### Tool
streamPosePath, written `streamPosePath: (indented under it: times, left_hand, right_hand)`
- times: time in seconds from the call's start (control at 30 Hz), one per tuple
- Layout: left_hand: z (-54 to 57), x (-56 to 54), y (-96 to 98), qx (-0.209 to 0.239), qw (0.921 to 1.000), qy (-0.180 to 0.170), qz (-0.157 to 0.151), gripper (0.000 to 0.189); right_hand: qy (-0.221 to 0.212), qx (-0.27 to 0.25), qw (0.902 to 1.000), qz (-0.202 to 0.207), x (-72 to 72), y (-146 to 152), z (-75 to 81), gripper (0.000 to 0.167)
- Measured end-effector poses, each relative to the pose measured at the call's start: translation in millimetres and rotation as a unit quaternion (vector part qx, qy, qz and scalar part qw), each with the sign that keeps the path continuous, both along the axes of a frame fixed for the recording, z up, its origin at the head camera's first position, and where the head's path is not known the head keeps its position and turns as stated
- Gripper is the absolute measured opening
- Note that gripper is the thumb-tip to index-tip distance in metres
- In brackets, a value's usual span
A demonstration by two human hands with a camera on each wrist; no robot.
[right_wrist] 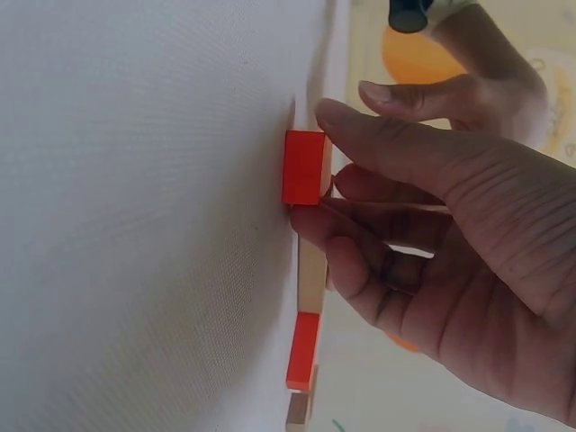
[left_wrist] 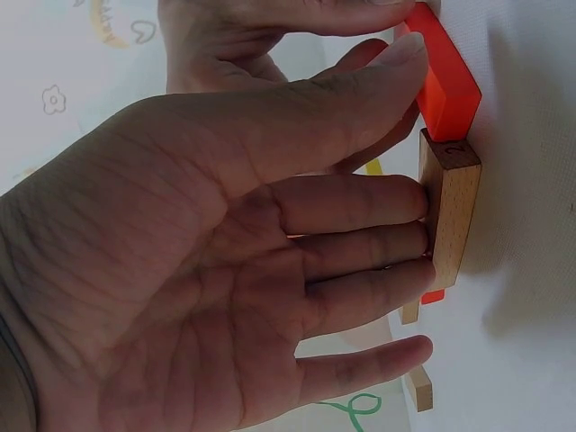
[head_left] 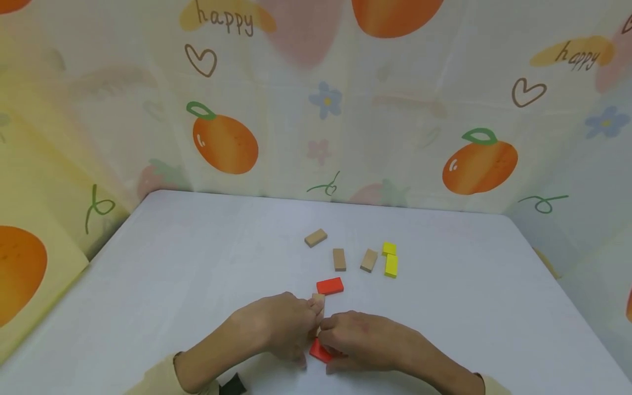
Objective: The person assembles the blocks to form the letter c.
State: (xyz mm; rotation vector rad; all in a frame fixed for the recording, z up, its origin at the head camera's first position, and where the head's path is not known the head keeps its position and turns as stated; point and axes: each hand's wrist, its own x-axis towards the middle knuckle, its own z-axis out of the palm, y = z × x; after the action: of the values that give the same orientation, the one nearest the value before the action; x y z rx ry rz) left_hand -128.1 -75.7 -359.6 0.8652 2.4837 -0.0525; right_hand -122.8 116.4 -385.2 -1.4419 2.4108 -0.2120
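Note:
Near the table's front, my right hand (head_left: 367, 339) pinches a red block (right_wrist: 304, 168) between thumb and forefinger, low against the white surface. My left hand (head_left: 281, 325) stands beside it, palm turned inward in the left wrist view. Its long fingers are fairly straight, their tips touching the side of a wooden block (left_wrist: 457, 211) marked on its end. The left thumb tip rests at the side of the red block. This red block meets the marked end of the wooden block. Beyond the wooden block's far end lies another red block (head_left: 329, 286), set crosswise.
Farther back lie loose wooden blocks, one to the left (head_left: 316, 237), one in the middle (head_left: 339, 260) and one to the right (head_left: 368, 260). Beside them are two yellow blocks (head_left: 391, 266). A patterned curtain (head_left: 326, 131) hangs behind the white table (head_left: 197, 258).

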Motion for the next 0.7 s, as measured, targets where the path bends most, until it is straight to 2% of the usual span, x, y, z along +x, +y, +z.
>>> streamPosePath:
  times: [0.23, 0.37, 0.7]
  left_hand:
    - [-1.4, -0.3, 1.3, -0.010, 0.9999, -0.001, -0.005, 0.090]
    - [-1.8, 0.4, 1.0, -0.007, 1.0000, -0.003, 0.002, 0.091]
    - [-0.3, 1.6, -1.0, 0.007, 0.9999, 0.015, -0.003, 0.085]
  right_hand:
    - [0.021, -0.009, 0.9997, 0.004, -0.8, 3.4, 0.6, 0.022]
    - [0.030, -0.004, 0.9995, -0.003, 0.6, 3.1, 1.9, 0.020]
    - [0.027, 0.003, 0.9996, -0.011, 2.3, -0.8, 0.0, 0.016]
